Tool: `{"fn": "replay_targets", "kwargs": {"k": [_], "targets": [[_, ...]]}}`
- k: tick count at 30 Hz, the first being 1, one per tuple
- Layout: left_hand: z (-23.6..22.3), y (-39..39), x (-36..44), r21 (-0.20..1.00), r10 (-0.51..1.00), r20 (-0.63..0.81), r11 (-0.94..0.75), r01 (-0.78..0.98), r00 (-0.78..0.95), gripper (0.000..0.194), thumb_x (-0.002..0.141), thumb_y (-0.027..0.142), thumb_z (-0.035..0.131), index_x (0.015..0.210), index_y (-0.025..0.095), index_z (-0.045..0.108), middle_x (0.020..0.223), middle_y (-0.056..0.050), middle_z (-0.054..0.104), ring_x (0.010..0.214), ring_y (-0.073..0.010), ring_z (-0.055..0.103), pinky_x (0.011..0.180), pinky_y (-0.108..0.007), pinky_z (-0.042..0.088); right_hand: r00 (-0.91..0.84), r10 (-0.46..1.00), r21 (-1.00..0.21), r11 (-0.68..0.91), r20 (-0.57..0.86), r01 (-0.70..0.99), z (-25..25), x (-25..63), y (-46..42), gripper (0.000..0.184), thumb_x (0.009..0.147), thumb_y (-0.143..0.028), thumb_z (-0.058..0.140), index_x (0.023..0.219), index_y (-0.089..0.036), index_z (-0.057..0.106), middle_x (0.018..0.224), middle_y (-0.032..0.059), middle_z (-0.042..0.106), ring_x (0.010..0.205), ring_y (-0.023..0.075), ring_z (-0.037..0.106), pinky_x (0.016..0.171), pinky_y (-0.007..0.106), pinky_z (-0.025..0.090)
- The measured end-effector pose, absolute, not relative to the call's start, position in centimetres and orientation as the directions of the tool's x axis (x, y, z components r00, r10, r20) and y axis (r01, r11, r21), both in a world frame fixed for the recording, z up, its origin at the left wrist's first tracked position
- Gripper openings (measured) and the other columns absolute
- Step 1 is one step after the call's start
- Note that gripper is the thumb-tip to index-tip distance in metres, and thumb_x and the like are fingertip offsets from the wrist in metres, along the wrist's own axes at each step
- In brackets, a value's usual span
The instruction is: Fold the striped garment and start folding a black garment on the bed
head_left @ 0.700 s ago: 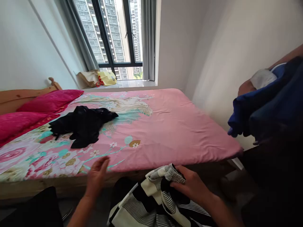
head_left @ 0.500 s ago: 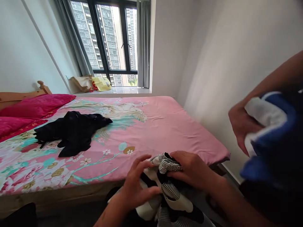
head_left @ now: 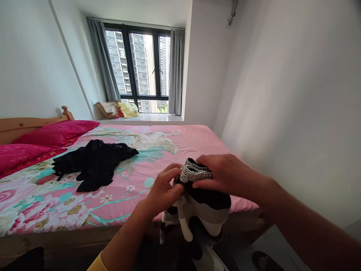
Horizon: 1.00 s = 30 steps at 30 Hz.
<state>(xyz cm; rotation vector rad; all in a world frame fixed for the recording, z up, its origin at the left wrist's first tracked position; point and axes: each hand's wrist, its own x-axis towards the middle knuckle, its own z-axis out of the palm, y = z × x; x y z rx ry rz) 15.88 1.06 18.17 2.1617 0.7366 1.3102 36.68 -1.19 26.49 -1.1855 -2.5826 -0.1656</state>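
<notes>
A black-and-white patterned garment [head_left: 211, 214] with a ribbed striped band hangs bunched in front of me, by the bed's near edge. My left hand [head_left: 167, 190] pinches its band from the left, fingers curled over the cloth. From the other side my right hand [head_left: 222, 171] grips the same band between thumb and fingers. The lower part of the cloth falls in folds below the mattress top. On the bed, left of my hands and apart from them, lies a crumpled black garment [head_left: 97, 162].
The bed [head_left: 194, 139] has a pink floral sheet and magenta pillows [head_left: 56, 133] at its wooden headboard [head_left: 31, 122]. Paper and yellow bags [head_left: 128, 110] rest on the windowsill. A dark shoe [head_left: 265, 260] is on the floor at lower right.
Both hands have raised the patterned garment, and its band is now gathered between them. My view has tilted up. The other person with blue-and-white cloth at right is out of view.
</notes>
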Motion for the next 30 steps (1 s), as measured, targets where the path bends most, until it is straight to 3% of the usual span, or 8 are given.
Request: {"fn": "replay_targets", "kwargs": {"k": [5, 11, 14, 19, 21, 26, 30], "targets": [[17.6, 3.0, 15.3, 0.811, 0.768, 0.477, -0.572, 0.122, 0.427, 0.021, 0.071, 0.009, 0.044, 0.079, 0.016, 0.061, 0.078, -0.001, 0.058, 0.078, -0.0158, 0.052, 0.071, -0.028, 0.043, -0.635, 0.698, 0.13, 0.633, 0.331, 0.763, 29.7, 36.4, 0.0, 0.034, 0.084, -0.053, 0.053, 0.081, -0.02, 0.053, 0.07, -0.0014, 0.06, 0.058, 0.0113, 0.049, 0.052, 0.024, 0.025], [15.5, 3.0, 14.7, 0.823, 0.736, 0.377, -0.545, 0.161, 0.562, 0.017, 0.077, 0.026, 0.061, 0.091, 0.02, 0.069, 0.104, -0.004, 0.061, 0.102, -0.023, 0.053, 0.088, -0.033, 0.043, -0.661, 0.655, 0.179, 0.647, 0.366, 0.741, 32.5, 37.1, 0.7, 0.04, 0.08, -0.059, 0.055, 0.083, -0.019, 0.059, 0.062, -0.0048, 0.055, 0.05, 0.007, 0.046, 0.05, 0.02, 0.025], [13.8, 3.1, 14.6, 0.817, 0.733, 0.409, -0.559, 0.139, 0.543, 0.024, 0.079, 0.031, 0.063, 0.099, 0.02, 0.067, 0.108, -0.007, 0.061, 0.106, -0.0237, 0.053, 0.094, -0.037, 0.042, -0.661, 0.632, 0.191, 0.649, 0.404, 0.736, 32.6, 37.6, 0.7, 0.044, 0.078, -0.063, 0.053, 0.09, -0.021, 0.061, 0.063, -0.0059, 0.056, 0.05, 0.007, 0.048, 0.05, 0.019, 0.027], [10.7, 2.6, 14.9, 0.803, 0.74, 0.584, -0.588, -0.098, 0.333, 0.047, 0.078, 0.031, 0.067, 0.121, 0.023, 0.05, 0.119, -0.008, 0.056, 0.113, -0.022, 0.051, 0.099, -0.037, 0.04, -0.672, 0.624, 0.201, 0.655, 0.4, 0.728, 32.2, 38.3, 0.3, 0.044, 0.08, -0.063, 0.053, 0.091, -0.022, 0.062, 0.064, -0.004, 0.058, 0.05, 0.0091, 0.051, 0.045, 0.02, 0.029], [10.1, 2.0, 15.0, 0.802, 0.734, 0.584, -0.588, -0.106, 0.347, 0.045, 0.075, 0.03, 0.07, 0.116, 0.023, 0.052, 0.115, -0.007, 0.057, 0.109, -0.0212, 0.052, 0.096, -0.035, 0.041, -0.66, 0.63, 0.199, 0.644, 0.409, 0.738, 32.3, 38.5, 0.0, 0.042, 0.08, -0.062, 0.054, 0.092, -0.023, 0.062, 0.064, -0.0042, 0.059, 0.05, 0.0089, 0.05, 0.044, 0.021, 0.031], [9.2, 1.0, 15.3, 0.828, 0.735, 0.454, -0.556, 0.065, 0.504, 0.038, 0.07, 0.035, 0.072, 0.103, 0.019, 0.065, 0.108, -0.008, 0.061, 0.101, -0.0239, 0.055, 0.088, -0.036, 0.045, -0.626, 0.618, 0.188, 0.624, 0.475, 0.759, 33.2, 39.2, -0.6, 0.042, 0.078, -0.063, 0.056, 0.093, -0.025, 0.062, 0.066, -0.0061, 0.061, 0.05, 0.0068, 0.051, 0.044, 0.019, 0.035], [7.0, 1.2, 14.7, 0.785, 0.674, 0.361, -0.593, 0.18, 0.645, 0.02, 0.069, 0.025, 0.068, 0.088, 0.02, 0.071, 0.099, -0.005, 0.064, 0.098, -0.0241, 0.056, 0.088, -0.036, 0.044, -0.569, 0.647, 0.143, 0.589, 0.507, 0.796, 33.8, 40.8, -1.1, 0.048, 0.076, -0.068, 0.054, 0.094, -0.024, 0.064, 0.062, -0.006, 0.06, 0.047, 0.0056, 0.051, 0.043, 0.018, 0.036]]}}
